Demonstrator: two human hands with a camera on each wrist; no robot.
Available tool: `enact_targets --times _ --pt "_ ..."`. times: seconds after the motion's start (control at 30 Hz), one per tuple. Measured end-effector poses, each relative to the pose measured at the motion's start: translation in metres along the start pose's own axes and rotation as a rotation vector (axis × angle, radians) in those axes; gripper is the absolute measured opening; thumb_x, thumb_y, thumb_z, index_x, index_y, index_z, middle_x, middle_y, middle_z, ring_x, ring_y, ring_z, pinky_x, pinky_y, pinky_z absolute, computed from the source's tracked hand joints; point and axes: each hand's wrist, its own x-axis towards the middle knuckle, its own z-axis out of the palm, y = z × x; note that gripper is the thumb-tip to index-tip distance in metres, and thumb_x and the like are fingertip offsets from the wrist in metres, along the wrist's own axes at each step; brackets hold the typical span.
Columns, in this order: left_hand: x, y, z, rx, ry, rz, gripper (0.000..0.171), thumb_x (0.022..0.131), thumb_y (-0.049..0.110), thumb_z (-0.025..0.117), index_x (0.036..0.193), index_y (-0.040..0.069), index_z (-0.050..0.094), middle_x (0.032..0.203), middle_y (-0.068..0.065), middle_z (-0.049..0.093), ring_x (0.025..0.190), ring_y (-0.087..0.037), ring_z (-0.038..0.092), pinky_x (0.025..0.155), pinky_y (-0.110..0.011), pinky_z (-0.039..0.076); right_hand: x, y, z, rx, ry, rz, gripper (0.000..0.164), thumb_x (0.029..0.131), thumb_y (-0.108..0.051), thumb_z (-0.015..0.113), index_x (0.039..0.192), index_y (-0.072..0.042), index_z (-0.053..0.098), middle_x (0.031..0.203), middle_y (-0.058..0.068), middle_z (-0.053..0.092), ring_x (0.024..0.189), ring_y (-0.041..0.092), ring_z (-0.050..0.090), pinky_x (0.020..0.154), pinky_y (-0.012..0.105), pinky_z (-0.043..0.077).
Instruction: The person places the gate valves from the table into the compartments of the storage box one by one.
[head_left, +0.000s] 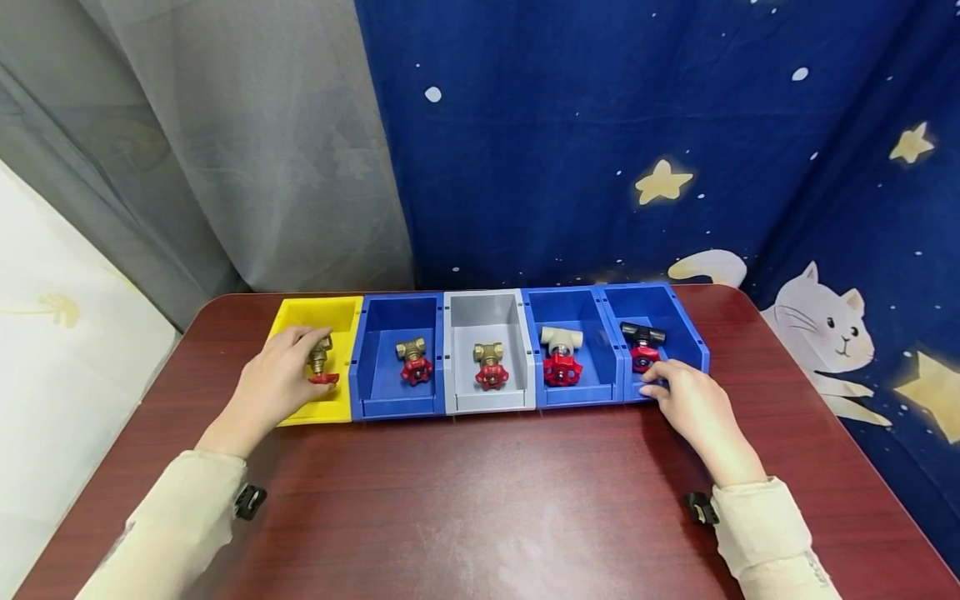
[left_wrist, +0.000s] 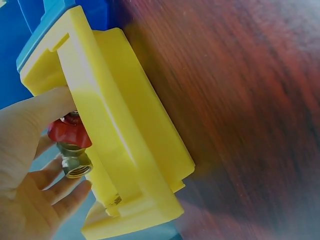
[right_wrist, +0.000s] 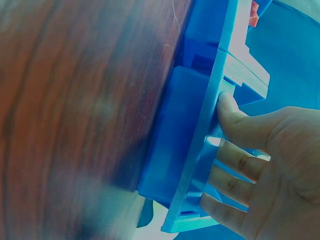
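Note:
In the yellow bin [head_left: 356, 358] at the row's left end, my left hand [head_left: 279, 375] pinches a brass valve with a red handwheel [head_left: 318, 357]. The left wrist view shows the valve's red wheel [left_wrist: 69, 134] and threaded brass end between thumb and fingers. My right hand [head_left: 693, 408] is at the front of the rightmost blue bin [head_left: 693, 337], fingers over its front lip [right_wrist: 192, 165]. Just beyond its fingertips lies a black valve with a red handwheel [head_left: 642, 336]. In the right wrist view the thumb rests at the bin's rim and the fingers extend loosely.
Between them stand a blue bin [head_left: 397, 408] with a brass valve [head_left: 412, 358], a grey bin [head_left: 491, 402] with another brass valve [head_left: 491, 364], and a blue bin [head_left: 577, 395] with a white valve [head_left: 561, 354]. The bins stand on a dark red wooden table [head_left: 480, 500], curtains [head_left: 525, 167] behind.

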Motion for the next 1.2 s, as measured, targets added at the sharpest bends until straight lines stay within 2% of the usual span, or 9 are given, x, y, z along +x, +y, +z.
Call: enact_targets --times 0.27,0.57,0.87,1.2 --pt "0.012 -0.002 0.002 -0.028 -0.169 -0.078 0.083 0.072 0.021 0.088 0.141 -0.002 0.048 0.132 -0.028 0.049 0.116 -0.041 0.048 0.091 -0.065 0.045 -0.001 0.001 0.001 0.001 0.011 -0.001 0.011 0.087 -0.009 0.075 0.097 -0.006 0.071 0.102 0.019 0.068 0.093 0.041 0.064 0.081 0.062 0.051" --pt "0.023 -0.006 0.006 -0.038 -0.227 -0.047 0.080 0.072 0.020 0.088 0.138 -0.007 0.051 0.129 -0.030 0.053 0.115 -0.043 0.050 0.098 -0.062 0.042 -0.001 -0.001 0.000 0.004 0.015 0.001 0.011 0.086 -0.009 0.076 0.097 -0.006 0.072 0.101 0.019 0.068 0.092 0.041 0.064 0.080 0.061 0.051" --pt "0.031 -0.012 0.009 -0.065 -0.333 -0.026 0.082 0.071 0.020 0.089 0.136 -0.011 0.050 0.128 -0.032 0.053 0.114 -0.045 0.050 0.102 -0.060 0.038 -0.001 -0.001 0.001 0.011 0.008 0.009 0.012 0.087 -0.010 0.076 0.098 -0.007 0.072 0.104 0.020 0.068 0.094 0.041 0.064 0.081 0.061 0.051" --pt "0.040 -0.014 0.009 -0.100 -0.435 -0.065 0.083 0.075 0.020 0.087 0.138 -0.013 0.045 0.134 -0.033 0.051 0.119 -0.046 0.047 0.107 -0.061 0.033 -0.001 -0.001 0.001 0.012 0.018 0.003 0.012 0.086 -0.010 0.076 0.097 -0.007 0.072 0.103 0.019 0.068 0.093 0.041 0.064 0.080 0.061 0.051"
